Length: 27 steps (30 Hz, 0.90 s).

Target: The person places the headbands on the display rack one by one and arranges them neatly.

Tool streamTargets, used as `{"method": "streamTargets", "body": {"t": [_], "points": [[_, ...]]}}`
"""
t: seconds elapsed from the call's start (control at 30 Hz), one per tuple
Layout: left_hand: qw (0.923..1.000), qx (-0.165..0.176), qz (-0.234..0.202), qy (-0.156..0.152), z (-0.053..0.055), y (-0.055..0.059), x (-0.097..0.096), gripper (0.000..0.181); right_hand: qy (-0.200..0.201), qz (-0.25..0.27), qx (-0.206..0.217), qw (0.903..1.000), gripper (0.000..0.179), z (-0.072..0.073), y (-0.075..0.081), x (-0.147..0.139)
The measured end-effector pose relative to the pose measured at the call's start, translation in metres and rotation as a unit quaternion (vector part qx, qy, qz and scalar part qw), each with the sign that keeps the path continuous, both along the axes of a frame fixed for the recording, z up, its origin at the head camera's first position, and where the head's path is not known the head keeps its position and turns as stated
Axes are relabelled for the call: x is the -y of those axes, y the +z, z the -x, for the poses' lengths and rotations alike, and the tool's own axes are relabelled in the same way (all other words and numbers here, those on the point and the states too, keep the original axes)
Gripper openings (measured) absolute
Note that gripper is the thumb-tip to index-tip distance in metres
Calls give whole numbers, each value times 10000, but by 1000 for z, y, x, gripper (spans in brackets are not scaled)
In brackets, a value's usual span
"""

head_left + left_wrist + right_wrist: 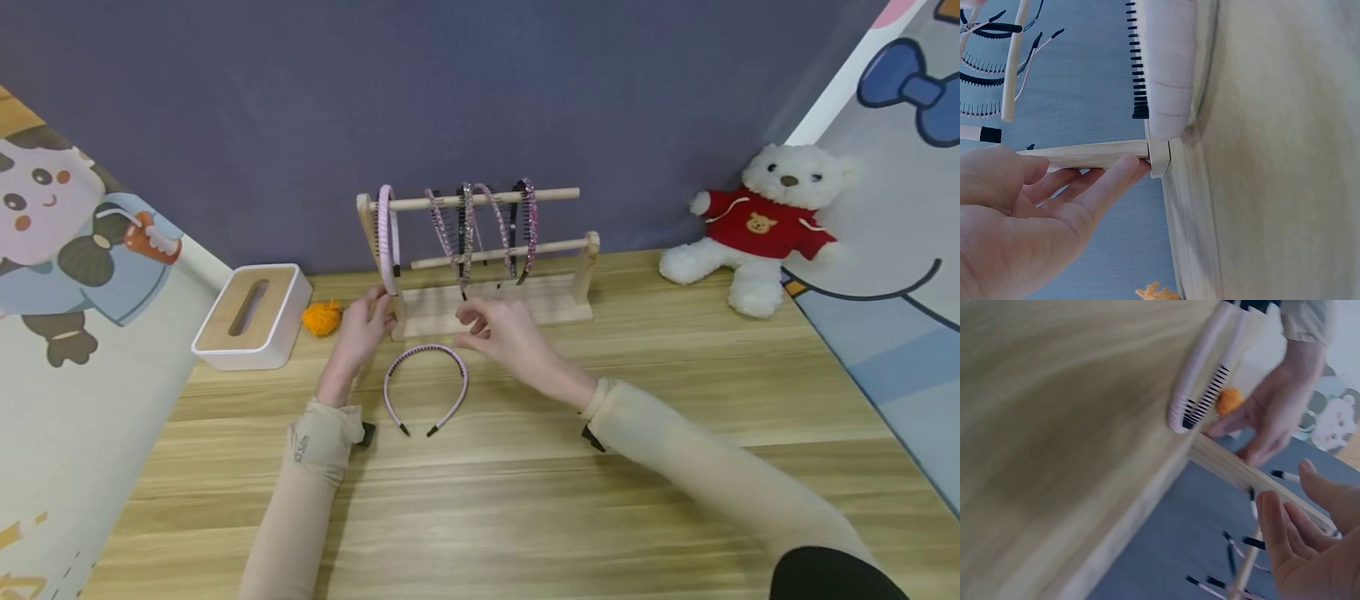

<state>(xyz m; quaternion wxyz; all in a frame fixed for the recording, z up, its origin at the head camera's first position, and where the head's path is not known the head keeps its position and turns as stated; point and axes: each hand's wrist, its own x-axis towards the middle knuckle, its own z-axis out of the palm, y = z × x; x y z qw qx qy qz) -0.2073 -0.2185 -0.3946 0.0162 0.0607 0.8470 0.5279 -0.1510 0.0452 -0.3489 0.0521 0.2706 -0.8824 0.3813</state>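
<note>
My left hand (362, 329) is beside the left end of a wooden headband rack (495, 310). In the left wrist view, fairly straight fingers (1107, 187) touch the rack's upright post (1097, 153). My right hand (510, 337) hovers in front of the rack base, fingers loosely bent and holding nothing. Between the hands, a pale pink headband (426, 348) lies on the table, its ends toward me. A wrapped lilac headband (384, 237) hangs at the left of the top bar. Several glittery headbands, including a purple-pink one (531, 225), hang further right.
A white tissue box (277, 333) with a wooden lid stands at the left, near an orange yarn ball (322, 318). At the back right sits a white teddy bear (765, 221) in a red top. A dark blue panel (480, 92) rises behind the wooden table (480, 517).
</note>
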Motion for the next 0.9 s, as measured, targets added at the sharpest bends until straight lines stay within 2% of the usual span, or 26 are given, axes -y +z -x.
{"method": "streamTargets", "body": {"t": [0.27, 0.4, 0.5, 0.73, 0.9], "points": [[10000, -48, -46, 39, 1, 2, 0, 47, 105, -575, 565, 9967, 41, 12, -25, 12], [9999, -10, -47, 99, 1, 2, 0, 47, 184, -920, 590, 9938, 43, 18, -34, 17], [9999, 6, -13, 124, 2, 2, 0, 47, 203, -1164, 565, 9914, 40, 22, -39, 20], [9999, -17, 105, 53, 2, 0, 0, 46, 206, -1422, 1073, 9838, 28, 26, -49, 27], [9999, -26, 124, -7, 0, -2, 1, 45, 241, -1592, 1098, 9808, 25, 27, -54, 35]]}}
